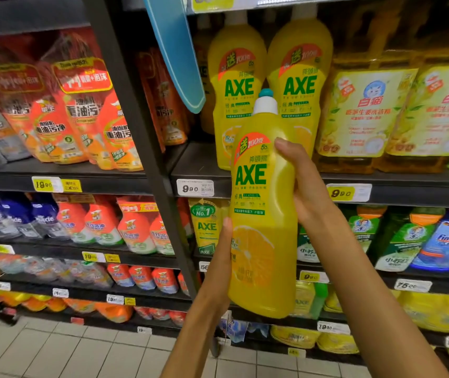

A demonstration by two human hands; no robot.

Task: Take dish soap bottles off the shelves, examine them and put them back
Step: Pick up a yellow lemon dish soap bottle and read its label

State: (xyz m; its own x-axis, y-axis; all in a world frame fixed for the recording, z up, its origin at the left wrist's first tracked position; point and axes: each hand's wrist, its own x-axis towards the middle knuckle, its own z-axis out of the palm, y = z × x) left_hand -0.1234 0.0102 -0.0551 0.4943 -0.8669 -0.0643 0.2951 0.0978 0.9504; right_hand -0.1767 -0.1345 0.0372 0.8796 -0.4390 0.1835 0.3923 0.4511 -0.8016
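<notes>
A tall yellow AXE dish soap bottle [262, 214] with a white cap and teal tip stands upright in the air in front of the shelves, label facing me. My right hand [303, 184] grips its upper right side, thumb across the shoulder. My left hand [222, 257] holds its lower left side, thumb along the edge; its fingers are hidden behind the bottle. Two matching AXE bottles [238, 85] stand side by side on the shelf [198, 165] just behind.
Yellow refill pouches [367, 113] fill the shelf to the right. Orange cleaner pouches [81, 113] crowd the left bay. A dark upright post [147, 148] divides the bays. A blue sign [177, 50] hangs near the post. Lower shelves hold more bottles; tiled floor lies below.
</notes>
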